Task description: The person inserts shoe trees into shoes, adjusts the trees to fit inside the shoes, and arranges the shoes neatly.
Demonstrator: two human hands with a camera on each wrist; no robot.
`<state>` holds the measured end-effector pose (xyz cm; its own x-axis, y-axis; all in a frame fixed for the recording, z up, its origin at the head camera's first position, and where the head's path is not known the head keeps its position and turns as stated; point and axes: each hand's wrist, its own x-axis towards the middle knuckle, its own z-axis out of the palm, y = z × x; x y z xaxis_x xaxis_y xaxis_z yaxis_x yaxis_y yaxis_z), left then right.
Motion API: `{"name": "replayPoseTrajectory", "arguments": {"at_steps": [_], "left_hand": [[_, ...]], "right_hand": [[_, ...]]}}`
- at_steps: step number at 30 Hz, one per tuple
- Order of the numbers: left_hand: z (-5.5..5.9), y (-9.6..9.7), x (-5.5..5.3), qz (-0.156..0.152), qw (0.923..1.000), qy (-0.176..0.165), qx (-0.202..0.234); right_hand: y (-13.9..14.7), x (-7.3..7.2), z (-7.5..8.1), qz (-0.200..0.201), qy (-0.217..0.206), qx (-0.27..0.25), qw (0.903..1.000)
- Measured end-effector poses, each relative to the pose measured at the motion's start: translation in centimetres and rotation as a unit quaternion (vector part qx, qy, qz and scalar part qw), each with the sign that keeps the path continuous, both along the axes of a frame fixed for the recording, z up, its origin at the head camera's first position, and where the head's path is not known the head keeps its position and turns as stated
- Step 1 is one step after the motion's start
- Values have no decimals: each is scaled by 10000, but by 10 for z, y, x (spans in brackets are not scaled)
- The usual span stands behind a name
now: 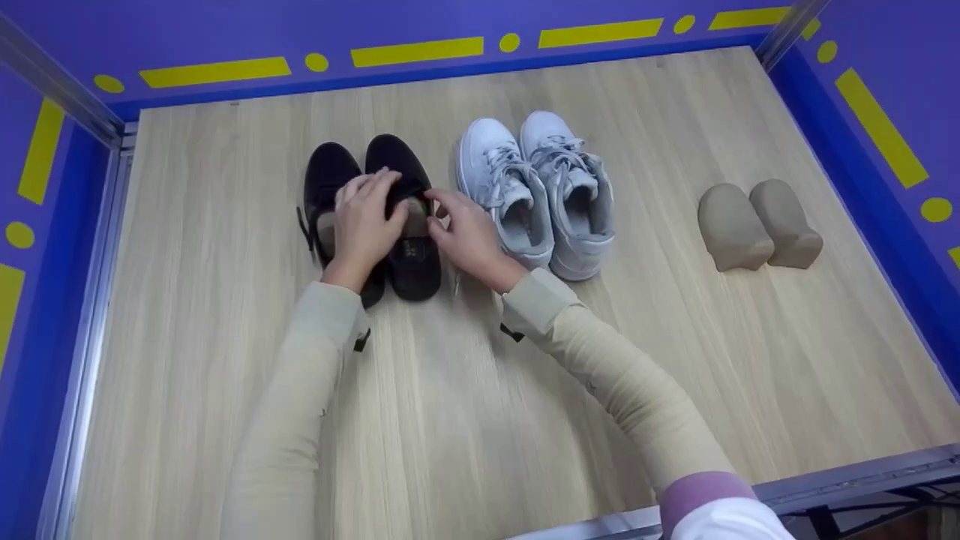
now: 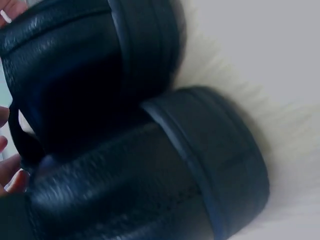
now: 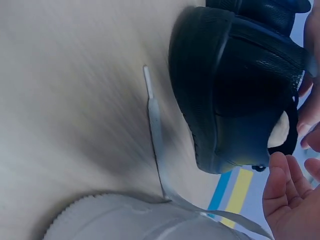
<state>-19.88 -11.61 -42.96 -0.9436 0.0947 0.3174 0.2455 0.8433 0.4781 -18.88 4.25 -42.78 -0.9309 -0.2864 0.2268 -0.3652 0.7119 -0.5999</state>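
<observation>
Two pale sleeves (image 1: 637, 382) reach in over the near edge of the table (image 1: 187, 337), bringing both hands to the right-hand black shoe (image 1: 414, 277), left of the table's middle, its heel toward the near edge. The left hand (image 1: 365, 225) arches across its opening, thumb apart from the fingers; the right hand (image 1: 471, 232) touches its outer side, thumb and forefinger slightly parted. This placing probably steadies the shoe from both sides at its strap (image 3: 290, 146); I cannot tell whether either hand grips it. Inside shows a pale insole (image 1: 417, 217). Just beside, the left-hand black shoe (image 1: 328, 169) is partly hidden. White trainers (image 1: 480, 161), toes to the far edge, hold only tongues and grey linings that I can see; one lace (image 3: 156, 135) trails loose. Beige shoe-like forms (image 1: 731, 225) sit toward the right edge, paired likewise, perhaps for order; no openings show.
</observation>
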Motion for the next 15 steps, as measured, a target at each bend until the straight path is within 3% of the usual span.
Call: {"name": "replayPoseTrajectory", "arguments": {"at_steps": [15], "left_hand": [[3, 27, 4, -397, 9987, 291, -123]], "right_hand": [[23, 3, 23, -112, 255, -616, 9977]]}}
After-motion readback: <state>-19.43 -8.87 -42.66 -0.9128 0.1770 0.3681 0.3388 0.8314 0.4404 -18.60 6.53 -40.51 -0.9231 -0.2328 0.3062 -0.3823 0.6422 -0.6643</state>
